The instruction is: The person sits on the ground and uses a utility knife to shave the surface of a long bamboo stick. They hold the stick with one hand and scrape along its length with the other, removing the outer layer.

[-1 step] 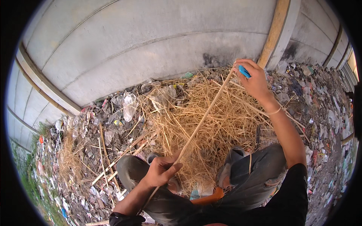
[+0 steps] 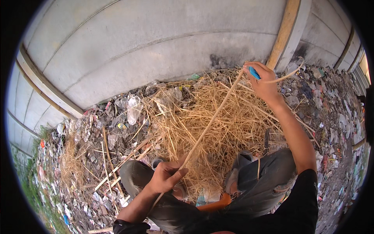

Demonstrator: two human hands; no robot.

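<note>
A long, thin, pale wooden strip [image 2: 212, 121] slants across my front, from my lap up to the far right. Near its lower end my left hand [image 2: 165, 177] is closed round it, thumb on top. At the upper end, my right hand [image 2: 263, 82] is closed on a small blue tool [image 2: 254, 73], whose blade or edge is hidden by the fingers. The strip's tip meets the fingers of that hand. A thin curved sliver [image 2: 290, 74] sticks out to the right from behind the right hand. Beneath the strip lies a heap of straw-coloured shavings [image 2: 218, 121].
Bent knees frame the heap, with a sandal [image 2: 243, 158] by the right one. Something orange [image 2: 216, 203] lies under me. Loose wooden sticks [image 2: 107, 179] lie at left. Plastic litter [image 2: 134, 110] covers the ground up to a grey panel wall [image 2: 163, 50] with a wooden post [image 2: 283, 33].
A curved pale sliver now shows to the right of my right hand. That hand has shifted very slightly right; my left hand stays in place on the strip.
</note>
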